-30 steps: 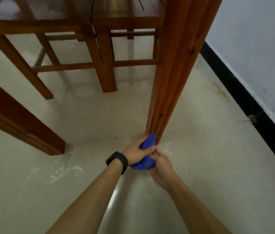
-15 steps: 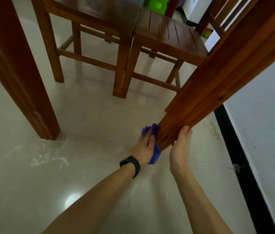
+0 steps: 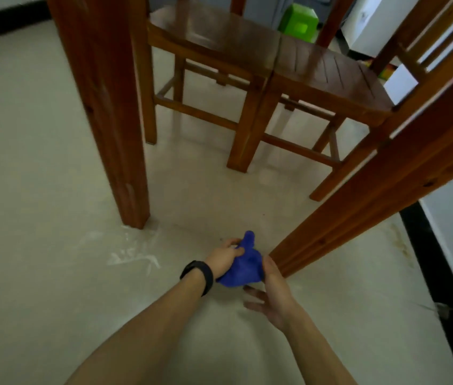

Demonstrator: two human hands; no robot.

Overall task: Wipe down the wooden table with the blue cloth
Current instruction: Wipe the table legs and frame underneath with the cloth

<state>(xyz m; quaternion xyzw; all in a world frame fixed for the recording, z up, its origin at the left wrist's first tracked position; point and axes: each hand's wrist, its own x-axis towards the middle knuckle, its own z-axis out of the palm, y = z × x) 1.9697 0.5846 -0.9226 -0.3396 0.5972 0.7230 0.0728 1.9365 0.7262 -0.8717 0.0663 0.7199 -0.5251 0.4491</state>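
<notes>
the left hand (image 3: pixel 224 257) grips the blue cloth (image 3: pixel 243 269) in a bunch, low down beside the foot of the table leg (image 3: pixel 358 207). the right hand (image 3: pixel 274 295) has loose, spread fingers and seems to touch the cloth. best to flatten the cloth, then rub the leg in long, firm strokes.

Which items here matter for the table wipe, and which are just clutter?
Job:
- blue cloth, bunched in the left hand
- right hand, fingers straight, beside the cloth
- near table leg
- far table leg

Lying about:
- smooth-seat chair
- slatted-seat chair
- green stool
- white floor smear
</notes>
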